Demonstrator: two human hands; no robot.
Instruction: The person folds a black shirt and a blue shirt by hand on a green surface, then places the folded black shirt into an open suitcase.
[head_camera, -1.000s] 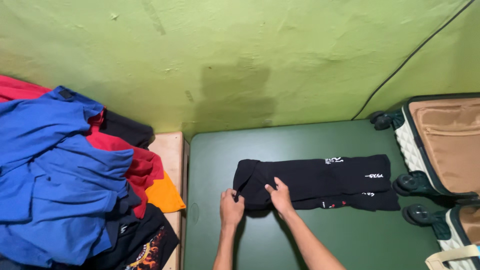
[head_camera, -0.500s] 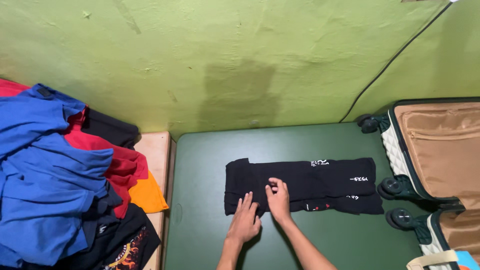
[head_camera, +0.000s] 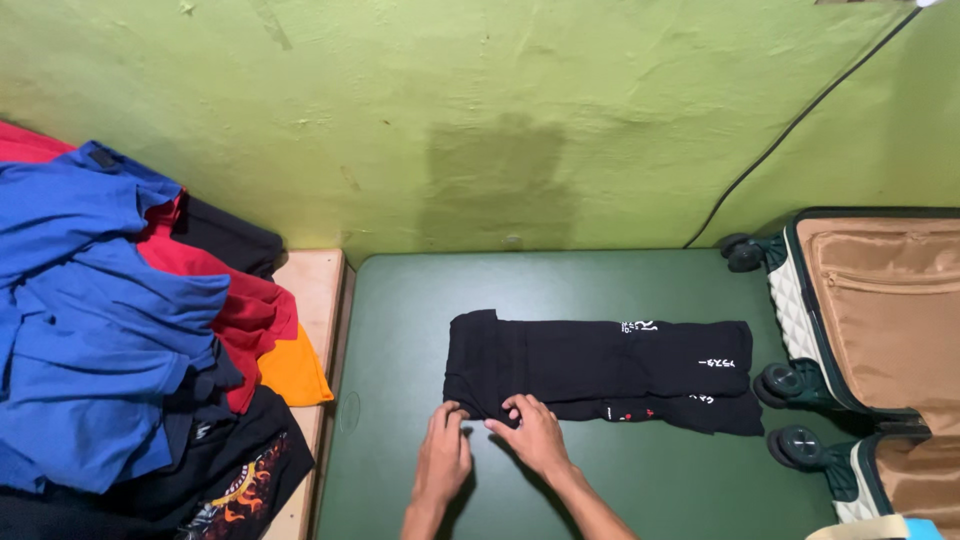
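Left hand (head_camera: 442, 462) and right hand (head_camera: 533, 436) each pinch, grip closed, the near edge of a folded black garment (head_camera: 600, 372) lying mid green table (head_camera: 640, 480).

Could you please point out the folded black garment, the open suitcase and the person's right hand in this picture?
Folded black garment (head_camera: 600, 365): head view, middle of the folded cloth.
Open suitcase (head_camera: 885, 300): head view, tan lining of the open half.
Right hand (head_camera: 535, 438): head view, back of the hand at the garment's near edge.
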